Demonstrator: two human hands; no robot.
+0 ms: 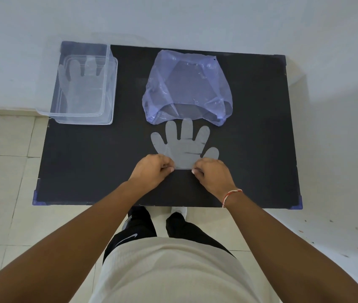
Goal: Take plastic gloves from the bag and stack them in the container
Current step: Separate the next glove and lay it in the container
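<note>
A clear plastic glove (184, 145) lies flat on the black table (90, 162), fingers pointing away from me, its fingertips touching the mouth of the bluish plastic bag (186, 84). My left hand (154, 169) pinches the cuff's left corner and my right hand (213, 173) pinches its right corner. The bag lies crumpled at the table's far middle, its opening facing me. At the far left stands a clear rectangular container (108, 88) with at least one glove (81, 88) lying flat inside.
The table stands against a white wall, with blue protectors on its corners (35, 200). The container overhangs the table's left edge a little. Tiled floor surrounds the table, and my legs and shoes are below its near edge.
</note>
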